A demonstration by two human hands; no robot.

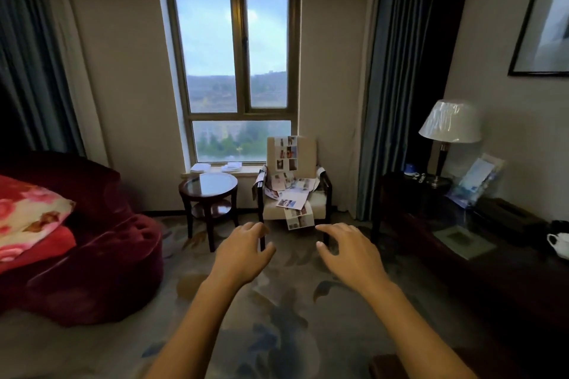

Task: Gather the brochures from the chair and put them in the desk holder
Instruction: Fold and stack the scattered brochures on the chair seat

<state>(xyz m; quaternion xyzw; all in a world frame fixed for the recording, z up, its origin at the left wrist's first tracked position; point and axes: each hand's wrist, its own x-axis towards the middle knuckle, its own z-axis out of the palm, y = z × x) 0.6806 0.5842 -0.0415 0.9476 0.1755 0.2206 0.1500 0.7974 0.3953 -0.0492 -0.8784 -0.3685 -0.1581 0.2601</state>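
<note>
A beige armchair [308, 152] with dark wooden arms stands under the window. Several brochures [292, 195] lie scattered on its seat, one hangs over the backrest, one droops off the seat's front edge, and others drape over the arms. On the dark desk [508, 274] at the right stands a clear holder [478, 180] with a few blue leaflets in it. My left hand [243, 251] and my right hand [346, 251] reach forward, fingers spread, holding nothing, well short of the chair.
A round wooden side table [209, 186] stands left of the chair. A dark red sofa [92, 249] with a floral pillow fills the left. On the desk are a lamp [448, 129], a dark box and a white cup [558, 243]. Patterned carpet lies between.
</note>
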